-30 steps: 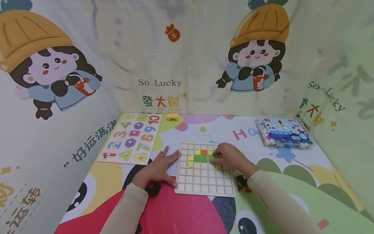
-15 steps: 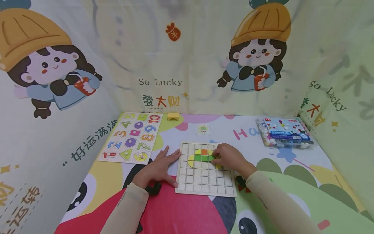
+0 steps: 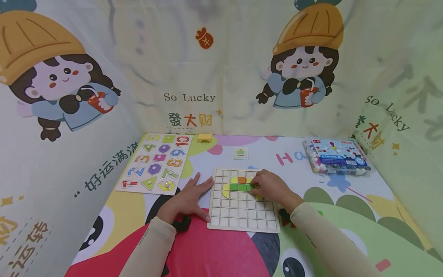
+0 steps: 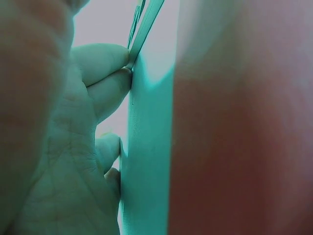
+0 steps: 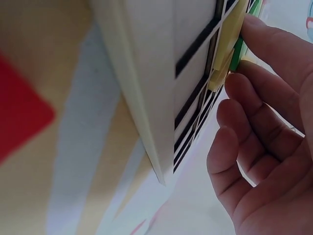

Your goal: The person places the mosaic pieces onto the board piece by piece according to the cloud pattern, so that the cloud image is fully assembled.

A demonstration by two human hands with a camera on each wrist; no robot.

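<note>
Cream-coloured fabric walls (image 3: 187, 65), printed with cartoon figures in mustard hats, are set around a surface covered by a brightly patterned cloth (image 3: 211, 254). At its centre, in front of the person, a square board (image 3: 242, 213) of pale wood is laid flat, divided by thin raised lines into small square cells. Across its upper part a domed shape is formed: an orange square (image 3: 242, 180) is flanked by yellow pieces with rounded outlines, and below it a row of flat green squares (image 3: 234, 187) is seen. More curved yellow pieces (image 3: 226, 193) are placed lower at either side, those on the right partly hidden. A green tile (image 5: 237, 55) is pinched on edge between thumb and forefinger of the right hand (image 3: 271, 185), its other fingers loosely bent. By the left hand (image 3: 185, 200), spread wide with nothing gripped, the board's left edge is touched. Beyond the board, a small patterned card (image 3: 240, 153) is placed.
</note>
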